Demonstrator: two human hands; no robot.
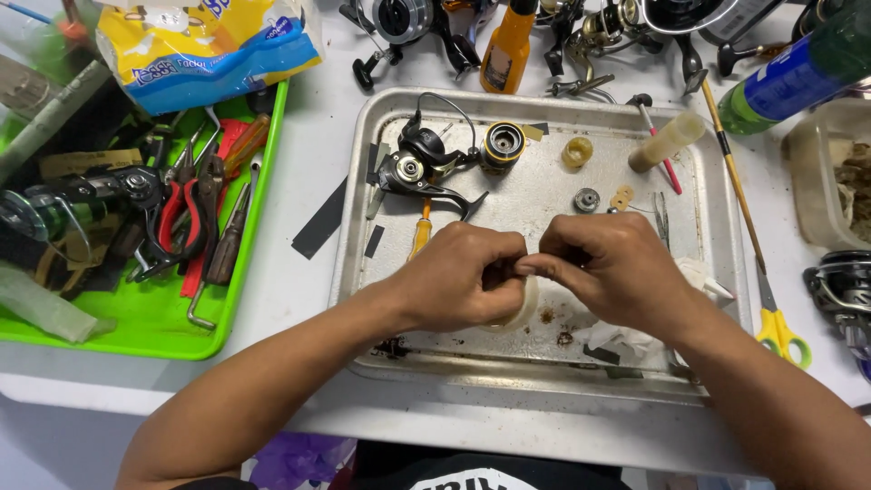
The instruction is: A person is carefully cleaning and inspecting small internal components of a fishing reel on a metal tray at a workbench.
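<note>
White workbench, properly crowded, seen from the head camera looking straight down. Dead centre sits a metal tray [358, 163], and both hands meet over its near half: left hand [463, 277] curled closed, right hand [612, 272] pinching thumb to forefinger, both on some small part [519, 266] squeezed between the fingertips. It's mostly hidden, so I can't tell what it is, but a pale round thing peeks out just under the left hand. My worry: a bit that tiny could pop out of a 2-handed pinch and bounce off the tray, or vanish into the rusty grit and crumpled white tissue [626, 340] near the right wrist. On the far side of the tray lie the stripped spinning reel body [422, 159], its black and gold spool [501, 145], a yellowish bushing [577, 151], a small grey gear [587, 200] and an orange-handled screwdriver [420, 231] poking out from under the left hand; a careless elbow would scatter those. Left is a green tray [263, 227] of pliers and tools, right of the metal tray a long brush and yellow-handled scissors [778, 331], and far back more reels plus an orange bottle [508, 45].
</note>
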